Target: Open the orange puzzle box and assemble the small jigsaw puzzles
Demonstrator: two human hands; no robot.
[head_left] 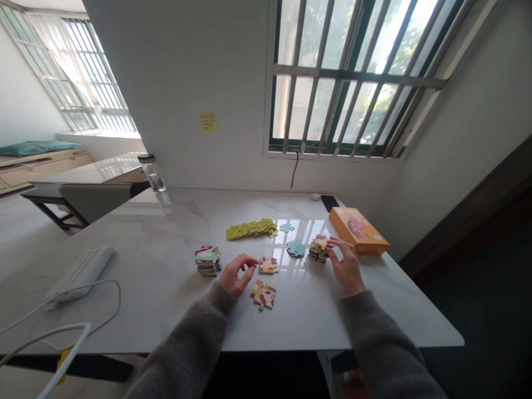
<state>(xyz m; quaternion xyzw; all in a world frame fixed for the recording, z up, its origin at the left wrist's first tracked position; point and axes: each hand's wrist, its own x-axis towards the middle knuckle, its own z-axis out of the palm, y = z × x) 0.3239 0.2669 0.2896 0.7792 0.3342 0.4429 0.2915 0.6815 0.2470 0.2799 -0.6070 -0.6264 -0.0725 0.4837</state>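
Note:
My left hand rests over the table with thumb and index finger apart and nothing between them. Its fingertips are just left of a pink jigsaw puzzle piece. Nearer to me lie joined-looking pink, red and green puzzle pieces. At the right, my right hand has its thumb and fingertips on the right edge of a pink puzzle piece atop a stack of pieces. Another stack of puzzle pieces, with a red, white and green top, stands left of my left hand.
Yellow-green pieces lie in an overlapping row behind. Light blue pieces sit mid-table. An orange box and a black phone are at the right. A glass bottle, white power strip and cables occupy the left.

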